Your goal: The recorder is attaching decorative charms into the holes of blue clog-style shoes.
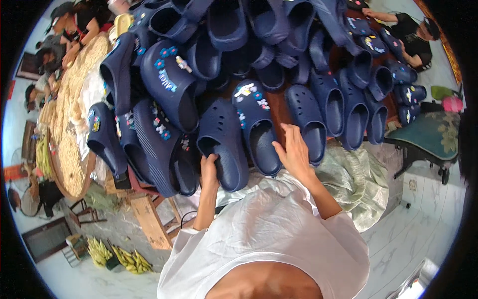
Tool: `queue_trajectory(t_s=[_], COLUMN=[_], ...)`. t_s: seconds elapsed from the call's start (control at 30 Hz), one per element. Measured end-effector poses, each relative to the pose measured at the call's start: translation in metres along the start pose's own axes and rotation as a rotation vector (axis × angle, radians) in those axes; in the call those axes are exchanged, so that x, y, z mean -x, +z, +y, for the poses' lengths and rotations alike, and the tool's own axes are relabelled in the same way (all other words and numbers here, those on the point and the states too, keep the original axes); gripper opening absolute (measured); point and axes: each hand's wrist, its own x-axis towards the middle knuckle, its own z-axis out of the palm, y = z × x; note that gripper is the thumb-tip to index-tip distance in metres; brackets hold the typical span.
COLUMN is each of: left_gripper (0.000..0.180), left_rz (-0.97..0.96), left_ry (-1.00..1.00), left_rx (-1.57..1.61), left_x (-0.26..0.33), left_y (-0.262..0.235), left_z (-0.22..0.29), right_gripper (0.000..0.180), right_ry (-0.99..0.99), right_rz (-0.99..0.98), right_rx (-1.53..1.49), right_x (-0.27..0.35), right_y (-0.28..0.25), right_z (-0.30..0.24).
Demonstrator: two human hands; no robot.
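Note:
My left hand (209,172) grips the near edge of a plain navy clog (234,162); the thumb lies at its opening and the other fingers are hidden underneath. Right beside that clog lies a decorated navy clog (264,144), with a white charm and small blue flower charms on its upper. My right hand (295,152) is open, fingers outstretched, between the decorated clog and another plain navy clog (303,107). Its fingertips are close to both; whether they touch either one I cannot tell.
Many more navy clogs (226,25) are heaped over the table ahead. Left of it stands a round tray of pale pieces (72,164), with several people beyond. A green-seated chair (428,137) stands at right, near another person (418,40). Pale shiny cloth (353,179) hangs at the table's front.

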Motion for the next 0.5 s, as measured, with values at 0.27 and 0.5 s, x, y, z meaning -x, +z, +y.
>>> queue_trajectory(t_s=[0.27, 0.5], left_gripper=[0.033, 0.034], left_rz=[-0.047, -0.046], left_ry=[0.062, 0.085], left_rx=[0.019, 0.02], left_x=[-0.009, -0.01], left_y=[-0.015, -0.019], left_z=[-0.013, -0.014], right_gripper=[0.039, 0.024], right_ry=[0.144, 0.123], right_rz=[-0.144, -0.065], right_rx=[0.165, 0.126], right_x=[-0.008, 0.005], right_y=[0.037, 0.004], right_z=[0.009, 0.003])
